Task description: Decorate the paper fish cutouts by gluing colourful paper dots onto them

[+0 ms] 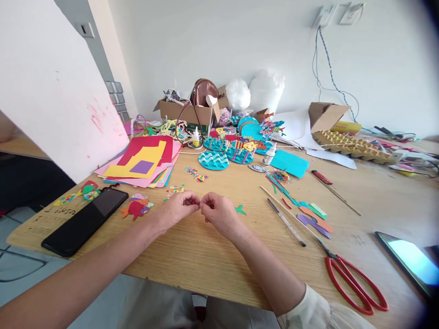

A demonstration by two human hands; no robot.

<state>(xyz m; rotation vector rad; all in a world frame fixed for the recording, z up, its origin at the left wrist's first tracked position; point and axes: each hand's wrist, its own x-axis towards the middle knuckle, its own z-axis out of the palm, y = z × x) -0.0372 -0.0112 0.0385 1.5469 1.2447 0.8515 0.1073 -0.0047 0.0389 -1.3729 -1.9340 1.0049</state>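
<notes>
Head view: left hand [178, 208] and right hand [221, 212] meet left of the green cutout [241, 210], fingertips pinched closed, contents unclear, seemingly mid-fingerwork, next needing steadiness

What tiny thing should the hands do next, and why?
Maybe the right hand could ease back slightly. It meets the left hand over the table, both pinched close together, and anything between them is too small to tell, so a gap might show it.
</notes>
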